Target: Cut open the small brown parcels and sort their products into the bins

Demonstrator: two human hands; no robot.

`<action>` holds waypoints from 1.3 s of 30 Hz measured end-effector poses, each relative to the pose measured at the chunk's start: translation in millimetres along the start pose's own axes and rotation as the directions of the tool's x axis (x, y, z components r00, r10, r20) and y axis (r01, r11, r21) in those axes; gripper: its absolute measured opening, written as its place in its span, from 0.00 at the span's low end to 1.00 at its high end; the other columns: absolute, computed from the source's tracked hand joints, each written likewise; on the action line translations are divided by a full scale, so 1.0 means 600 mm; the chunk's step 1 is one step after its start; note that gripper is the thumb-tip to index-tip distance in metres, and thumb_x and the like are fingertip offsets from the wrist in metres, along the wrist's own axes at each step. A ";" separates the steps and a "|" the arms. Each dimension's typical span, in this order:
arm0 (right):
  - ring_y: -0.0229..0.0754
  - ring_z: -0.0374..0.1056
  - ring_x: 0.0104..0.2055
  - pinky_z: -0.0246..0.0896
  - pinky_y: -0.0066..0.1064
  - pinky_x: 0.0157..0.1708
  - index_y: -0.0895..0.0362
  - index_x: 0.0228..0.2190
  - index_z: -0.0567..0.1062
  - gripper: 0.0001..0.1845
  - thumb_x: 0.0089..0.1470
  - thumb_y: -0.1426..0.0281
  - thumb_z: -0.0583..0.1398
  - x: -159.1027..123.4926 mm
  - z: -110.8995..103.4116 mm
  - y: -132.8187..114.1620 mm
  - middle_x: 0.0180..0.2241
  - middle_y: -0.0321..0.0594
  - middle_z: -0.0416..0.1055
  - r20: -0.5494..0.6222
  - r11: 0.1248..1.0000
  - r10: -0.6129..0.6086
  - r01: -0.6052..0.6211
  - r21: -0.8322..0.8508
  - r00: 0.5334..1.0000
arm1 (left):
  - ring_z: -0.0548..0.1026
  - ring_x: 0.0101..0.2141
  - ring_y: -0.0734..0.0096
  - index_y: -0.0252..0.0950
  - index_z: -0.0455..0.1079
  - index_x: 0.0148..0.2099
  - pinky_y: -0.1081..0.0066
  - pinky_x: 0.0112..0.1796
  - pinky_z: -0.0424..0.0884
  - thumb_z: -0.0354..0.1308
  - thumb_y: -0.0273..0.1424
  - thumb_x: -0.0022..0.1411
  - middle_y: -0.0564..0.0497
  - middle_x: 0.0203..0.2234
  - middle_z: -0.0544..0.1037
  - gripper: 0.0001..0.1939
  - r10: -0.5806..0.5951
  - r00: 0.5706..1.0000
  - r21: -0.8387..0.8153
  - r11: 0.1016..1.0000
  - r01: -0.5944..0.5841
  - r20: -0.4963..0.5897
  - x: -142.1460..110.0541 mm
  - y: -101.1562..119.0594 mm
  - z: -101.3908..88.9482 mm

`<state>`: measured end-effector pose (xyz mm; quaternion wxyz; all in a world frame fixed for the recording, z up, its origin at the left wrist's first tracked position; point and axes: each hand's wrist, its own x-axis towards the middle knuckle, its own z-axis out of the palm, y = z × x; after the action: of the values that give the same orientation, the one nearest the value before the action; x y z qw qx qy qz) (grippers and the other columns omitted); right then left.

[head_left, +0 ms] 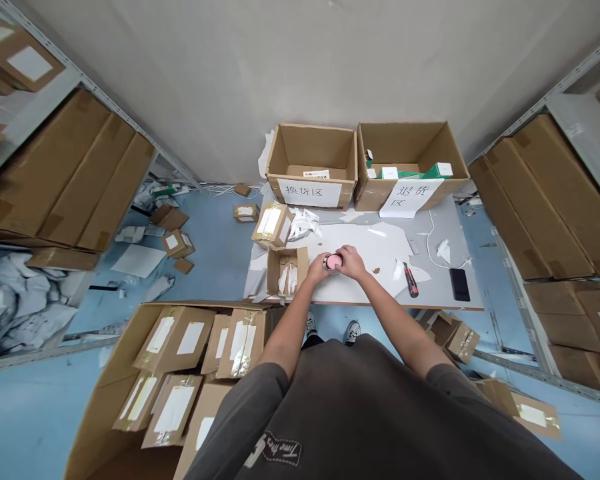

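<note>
Over the front of the table, my left hand point(319, 268) and my right hand point(351, 262) are closed around a small round container with a pink face point(334, 261) and a dark rim. Its exact kind is too small to make out. Just left of my left hand stands an open small cardboard box point(273, 272) with white paper inside. To the right of my right hand, a red and black utility knife point(411, 280) lies on the table, and a black phone point(459, 285) sits beyond it near the edge.
Two labelled cartons point(310, 193) point(410, 199) stand at the table's back; the right one holds green and white boxes. A taped parcel point(271, 224) sits at left beside crumpled paper point(305, 224). A large carton point(100, 393) of parcels is at lower left. Shelves flank both sides.
</note>
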<state>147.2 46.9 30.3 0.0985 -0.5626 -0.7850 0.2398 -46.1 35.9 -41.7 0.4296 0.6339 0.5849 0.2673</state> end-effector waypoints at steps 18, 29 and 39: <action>0.40 0.70 0.27 0.66 0.27 0.30 0.55 0.26 0.74 0.08 0.53 0.66 0.66 0.142 -0.028 0.019 0.19 0.34 0.70 0.318 0.785 0.415 -0.512 0.349 0.852 | 0.77 0.58 0.54 0.38 0.73 0.64 0.55 0.61 0.74 0.69 0.17 0.48 0.43 0.60 0.78 0.40 -0.021 1.000 -0.046 0.999 0.021 0.006 -0.007 0.006 0.002; 0.57 0.68 0.59 0.67 0.40 0.53 0.53 0.54 0.82 0.28 0.55 0.55 0.71 0.017 -0.005 -0.013 0.54 0.51 0.76 0.192 0.964 0.250 -0.225 -0.142 0.949 | 0.77 0.59 0.49 0.40 0.73 0.63 0.52 0.62 0.73 0.76 0.28 0.48 0.42 0.58 0.78 0.38 -0.007 1.000 -0.039 0.999 0.007 0.004 -0.009 0.016 -0.001; 0.63 0.66 0.63 0.70 0.46 0.54 0.57 0.50 0.83 0.29 0.48 0.58 0.72 0.060 0.032 -0.062 0.60 0.57 0.69 0.199 0.908 0.397 -0.351 -0.230 0.896 | 0.75 0.60 0.45 0.37 0.70 0.67 0.51 0.62 0.73 0.73 0.25 0.48 0.38 0.62 0.74 0.43 -0.054 0.998 0.042 0.998 0.053 0.024 -0.006 0.011 0.004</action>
<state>95.6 65.9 27.4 -0.0995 -0.6769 -0.6868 0.2454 -41.1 32.3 -36.4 0.4307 0.6300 0.6017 0.2357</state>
